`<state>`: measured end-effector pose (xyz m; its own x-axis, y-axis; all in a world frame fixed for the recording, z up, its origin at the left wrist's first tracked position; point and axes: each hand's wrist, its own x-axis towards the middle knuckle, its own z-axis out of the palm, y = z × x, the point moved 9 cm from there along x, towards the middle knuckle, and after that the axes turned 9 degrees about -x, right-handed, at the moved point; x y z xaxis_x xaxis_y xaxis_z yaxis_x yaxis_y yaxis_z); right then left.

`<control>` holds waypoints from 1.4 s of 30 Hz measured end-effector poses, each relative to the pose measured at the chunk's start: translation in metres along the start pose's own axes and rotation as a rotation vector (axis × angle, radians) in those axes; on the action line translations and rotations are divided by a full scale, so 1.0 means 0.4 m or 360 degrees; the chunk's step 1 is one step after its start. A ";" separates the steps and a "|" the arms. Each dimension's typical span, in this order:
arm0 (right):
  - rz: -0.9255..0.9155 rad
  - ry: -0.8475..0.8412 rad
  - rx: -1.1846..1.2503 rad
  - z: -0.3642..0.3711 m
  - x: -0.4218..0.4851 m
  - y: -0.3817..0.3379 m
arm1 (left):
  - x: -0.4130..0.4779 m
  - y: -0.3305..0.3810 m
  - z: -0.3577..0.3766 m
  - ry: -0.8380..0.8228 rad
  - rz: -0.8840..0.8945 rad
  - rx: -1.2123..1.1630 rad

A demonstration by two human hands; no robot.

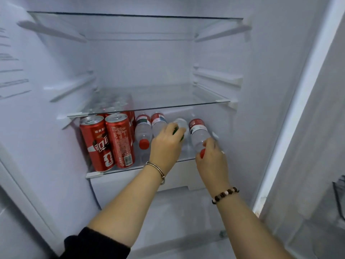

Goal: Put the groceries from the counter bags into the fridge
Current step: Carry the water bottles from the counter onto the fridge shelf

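Note:
Both my hands reach onto the lowest glass shelf [115, 170] of the open fridge. My left hand [167, 143] grips a clear bottle [180, 123] with a green part showing under the fingers; most of it is hidden. My right hand [211, 157] holds the red-capped neck end of a water bottle [198, 134] lying on its side at the shelf's right. Two more water bottles [143, 130] lie side by side to the left of my left hand. Several red cola cans [107, 142] stand upright at the shelf's left end.
A glass shelf [168, 104] sits just above the bottles, and another glass shelf [134, 16] is near the top. A white drawer front [183, 176] lies below the lowest shelf. The fridge's right wall [261, 109] is close to my right hand.

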<state>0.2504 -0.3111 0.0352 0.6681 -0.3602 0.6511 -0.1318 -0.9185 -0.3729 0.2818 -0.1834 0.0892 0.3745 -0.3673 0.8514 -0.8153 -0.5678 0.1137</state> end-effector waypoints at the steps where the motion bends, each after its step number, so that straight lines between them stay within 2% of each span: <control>1: 0.0017 -0.0016 -0.0032 0.007 0.008 0.002 | 0.001 -0.007 0.009 -0.0027 0.0010 0.0017; 5: 0.0032 -0.0070 -0.0163 0.027 0.046 0.008 | 0.005 -0.027 0.051 -0.0158 0.0074 0.0062; 10: -0.0029 -0.0162 -0.0232 0.063 0.075 0.000 | -0.010 -0.046 0.155 -0.0573 0.0158 0.0190; 15: 0.0020 -0.0208 -0.0173 0.085 0.099 0.002 | 0.001 -0.086 0.190 -0.0798 0.0069 0.0174; 21: 0.0075 -0.0256 -0.0053 0.101 0.108 0.015 | 0.014 -0.113 0.192 -0.0823 0.0004 -0.0077; 24: 0.0090 -0.0273 -0.0079 0.104 0.109 0.017 | 0.011 -0.130 0.188 -0.0704 -0.0147 -0.0134; 29: 0.0114 -0.0274 -0.0101 0.109 0.102 0.020 | -0.003 -0.188 0.211 -0.0735 -0.0361 0.0202; 35: 0.0118 -0.0290 -0.0001 0.118 0.112 0.021 | -0.003 -0.192 0.217 -0.0671 -0.0368 0.0196; 42: 0.0347 -0.0517 0.0346 0.142 0.123 0.038 | -0.008 -0.208 0.215 -0.0647 -0.0402 0.0188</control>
<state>0.3229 -0.3334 0.0239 0.8416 -0.4397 0.3135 -0.1612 -0.7586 -0.6313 0.3864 -0.1984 0.0332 0.7152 -0.4516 0.5334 -0.6298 -0.7473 0.2118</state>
